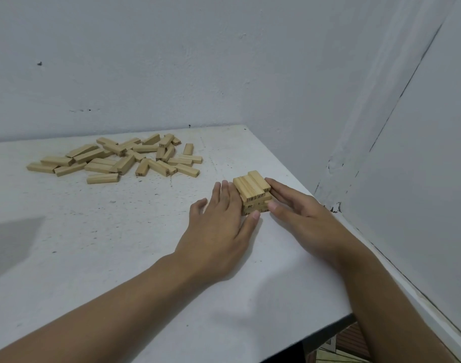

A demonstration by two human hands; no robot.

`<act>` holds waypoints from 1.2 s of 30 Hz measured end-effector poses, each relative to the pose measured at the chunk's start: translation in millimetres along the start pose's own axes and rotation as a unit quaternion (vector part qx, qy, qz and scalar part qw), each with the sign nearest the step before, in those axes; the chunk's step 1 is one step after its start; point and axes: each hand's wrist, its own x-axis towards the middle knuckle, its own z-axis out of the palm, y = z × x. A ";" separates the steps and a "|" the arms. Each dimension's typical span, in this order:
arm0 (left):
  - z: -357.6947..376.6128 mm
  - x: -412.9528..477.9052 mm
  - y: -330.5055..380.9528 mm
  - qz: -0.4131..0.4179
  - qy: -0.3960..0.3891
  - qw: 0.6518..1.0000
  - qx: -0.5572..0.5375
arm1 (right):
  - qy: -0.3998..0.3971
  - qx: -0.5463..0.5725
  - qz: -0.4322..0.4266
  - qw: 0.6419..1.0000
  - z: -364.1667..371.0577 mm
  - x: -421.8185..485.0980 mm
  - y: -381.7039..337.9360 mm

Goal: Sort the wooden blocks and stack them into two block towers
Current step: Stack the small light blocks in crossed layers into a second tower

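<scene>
The short tower (253,195) sits between my two hands near the right edge of the table (119,258). My left hand (219,231) lies flat against its left side with straight fingers and the thumb at the front, and my right hand (300,213) presses its right side the same way; neither curls around a block. The tower is a few layers of pale wood with numbers printed on the block ends, one block sitting higher on top. The loose blocks (119,159) lie heaped well apart at the far left. The table is white and scuffed, set into a corner of grey walls (171,61).
</scene>
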 end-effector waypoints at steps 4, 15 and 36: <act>0.1 -0.2 -0.2 -0.004 -0.002 1.000 0.007 | 0.006 0.000 -0.003 1.000 -0.7 0.2 0.8; 0.1 -2.5 0.6 0.007 -0.005 1.000 0.014 | 0.021 -0.028 -0.011 0.999 -3.6 -0.1 0.5; -7.2 -4.0 -1.8 0.018 0.030 0.995 -0.088 | 0.045 -0.040 0.006 0.998 -8.9 -1.9 -5.9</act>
